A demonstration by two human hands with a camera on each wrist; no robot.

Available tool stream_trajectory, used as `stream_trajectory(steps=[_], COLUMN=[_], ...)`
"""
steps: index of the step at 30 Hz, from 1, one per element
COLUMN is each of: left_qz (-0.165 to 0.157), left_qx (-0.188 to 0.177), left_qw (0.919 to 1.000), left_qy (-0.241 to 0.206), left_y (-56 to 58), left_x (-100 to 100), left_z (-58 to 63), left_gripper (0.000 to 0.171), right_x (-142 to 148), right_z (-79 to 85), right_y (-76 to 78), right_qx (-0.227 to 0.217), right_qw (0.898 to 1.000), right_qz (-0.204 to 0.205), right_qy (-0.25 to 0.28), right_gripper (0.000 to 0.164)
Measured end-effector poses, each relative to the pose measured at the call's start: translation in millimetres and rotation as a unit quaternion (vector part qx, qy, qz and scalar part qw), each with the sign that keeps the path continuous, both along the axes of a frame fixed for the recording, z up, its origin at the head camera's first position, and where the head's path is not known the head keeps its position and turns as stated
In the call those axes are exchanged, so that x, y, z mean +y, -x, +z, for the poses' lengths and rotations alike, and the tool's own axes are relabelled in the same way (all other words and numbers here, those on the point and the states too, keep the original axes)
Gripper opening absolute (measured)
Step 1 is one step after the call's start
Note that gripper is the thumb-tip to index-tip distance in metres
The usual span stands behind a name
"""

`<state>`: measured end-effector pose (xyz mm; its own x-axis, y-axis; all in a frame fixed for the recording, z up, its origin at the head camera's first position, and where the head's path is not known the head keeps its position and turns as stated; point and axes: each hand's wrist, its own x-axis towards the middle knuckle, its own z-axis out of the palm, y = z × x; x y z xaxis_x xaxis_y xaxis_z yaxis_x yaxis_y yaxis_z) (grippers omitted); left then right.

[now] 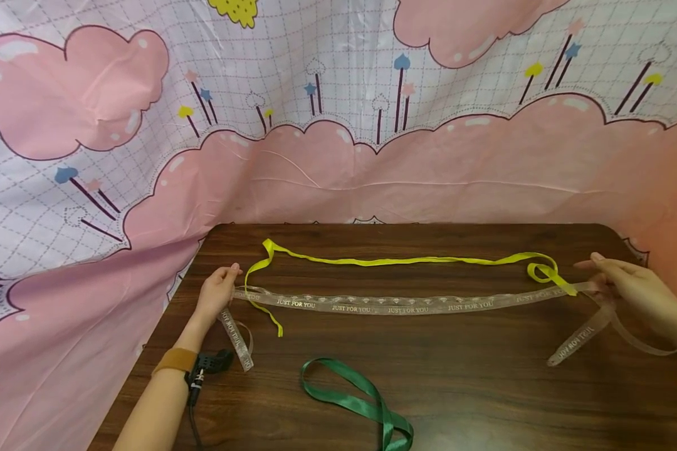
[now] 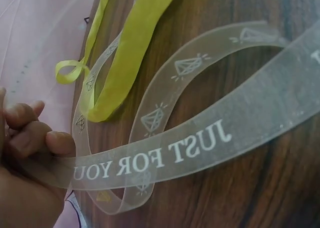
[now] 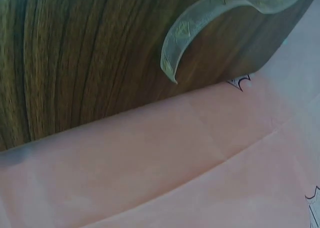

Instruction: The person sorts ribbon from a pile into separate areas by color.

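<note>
A sheer white ribbon printed "JUST FOR YOU" [image 1: 372, 305] stretches across the table with a slight sag. At its left part my left hand [image 1: 217, 290] pinches it between thumb and fingers, and a loose tail hangs below. In the left wrist view the ribbon [image 2: 165, 160] leaves the curled fingers [image 2: 32, 138], with a loop showing diamond prints behind. My right hand [image 1: 637, 288] pinches the ribbon's other side; more tail drops beneath. The right wrist view shows a curl of the ribbon [image 3: 182, 31] but not the hand.
Behind the white ribbon a yellow ribbon [image 1: 372, 262] lies lengthwise, its ends passing by both hands. A looped green satin ribbon [image 1: 344, 401] lies at the front of the brown wooden table [image 1: 485, 382]. A pink patterned cloth [image 1: 429, 181] hangs around the table's back and left.
</note>
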<state>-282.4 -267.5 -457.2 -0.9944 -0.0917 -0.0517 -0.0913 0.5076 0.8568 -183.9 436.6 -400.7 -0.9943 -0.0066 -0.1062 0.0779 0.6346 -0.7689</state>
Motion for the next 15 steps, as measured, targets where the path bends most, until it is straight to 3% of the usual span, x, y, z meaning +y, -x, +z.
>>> stream_trajectory(steps=[9,15], left_qz=[0.003,-0.019], left_qx=[0.041,0.038], left_qw=[0.9978,0.9903], left_qy=[0.051,0.132], left_y=[4.5,4.4], left_x=[10,14], left_z=[5.6,4.4], left_gripper=[0.052,0.055], right_x=[-2,-1], right_z=[-3.8,-8.2], right_y=[3.4,2.8], right_qx=[0.006,-0.031], right_qw=[1.000,0.999], right_qz=[0.019,0.025], right_qy=[0.018,-0.005], right_gripper=[0.030,0.045])
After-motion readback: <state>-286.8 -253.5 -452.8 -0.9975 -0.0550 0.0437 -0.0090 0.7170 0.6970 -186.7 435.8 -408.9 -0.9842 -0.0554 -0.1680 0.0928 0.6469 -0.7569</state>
